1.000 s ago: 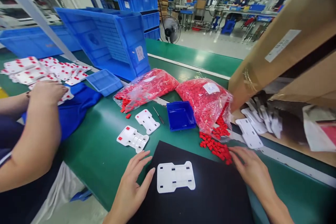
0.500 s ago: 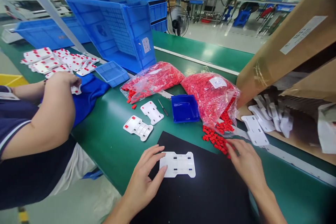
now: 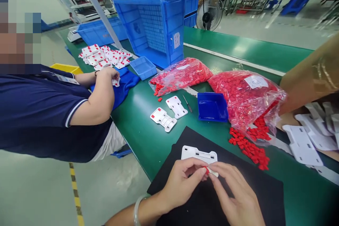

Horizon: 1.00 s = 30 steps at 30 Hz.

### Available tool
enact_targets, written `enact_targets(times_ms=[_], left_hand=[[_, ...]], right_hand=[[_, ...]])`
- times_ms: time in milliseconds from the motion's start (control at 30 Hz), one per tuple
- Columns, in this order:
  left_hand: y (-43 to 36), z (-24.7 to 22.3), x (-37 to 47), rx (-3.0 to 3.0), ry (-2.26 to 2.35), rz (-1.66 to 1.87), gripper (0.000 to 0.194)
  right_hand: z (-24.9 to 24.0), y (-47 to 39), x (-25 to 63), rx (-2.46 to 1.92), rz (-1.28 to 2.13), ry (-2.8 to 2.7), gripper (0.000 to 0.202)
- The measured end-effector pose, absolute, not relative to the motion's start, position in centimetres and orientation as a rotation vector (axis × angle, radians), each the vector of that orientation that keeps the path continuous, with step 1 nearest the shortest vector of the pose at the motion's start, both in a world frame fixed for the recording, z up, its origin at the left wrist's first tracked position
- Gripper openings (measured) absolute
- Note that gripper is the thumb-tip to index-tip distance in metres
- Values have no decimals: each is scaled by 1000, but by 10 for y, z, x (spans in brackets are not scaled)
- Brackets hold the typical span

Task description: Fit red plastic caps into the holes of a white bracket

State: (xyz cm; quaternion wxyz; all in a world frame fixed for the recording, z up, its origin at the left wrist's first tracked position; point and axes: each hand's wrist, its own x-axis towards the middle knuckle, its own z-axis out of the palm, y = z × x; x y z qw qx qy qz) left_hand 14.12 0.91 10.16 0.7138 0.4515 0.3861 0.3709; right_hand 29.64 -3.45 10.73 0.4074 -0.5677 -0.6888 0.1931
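- My left hand (image 3: 182, 183) and right hand (image 3: 235, 197) meet fingertip to fingertip, both pinching 1 small red clip (image 3: 206, 170) between them.
- The clip sits at the near edge of the white plate (image 3: 199, 155), which both hands tilt up off the black mat (image 3: 238, 176).
- The plate's long axis runs left to right, directly beyond my fingertips; both hands are equally near.
- Loose red clips (image 3: 250, 148) lie beyond my right hand, spilling from a clear bag (image 3: 246, 95).
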Motion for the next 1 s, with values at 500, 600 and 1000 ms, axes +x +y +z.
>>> enact_targets(times_ms=[500, 600, 1000], left_hand=[[10, 79, 118, 971, 925, 745, 19], [12, 76, 116, 939, 939, 734, 20], [37, 82, 100, 1348, 1074, 799, 15]], right_hand=[[108, -25, 291, -1393, 212, -2195, 19], [116, -11, 283, -1347, 205, -2251, 20], [129, 105, 350, -1768, 2, -2383, 20]])
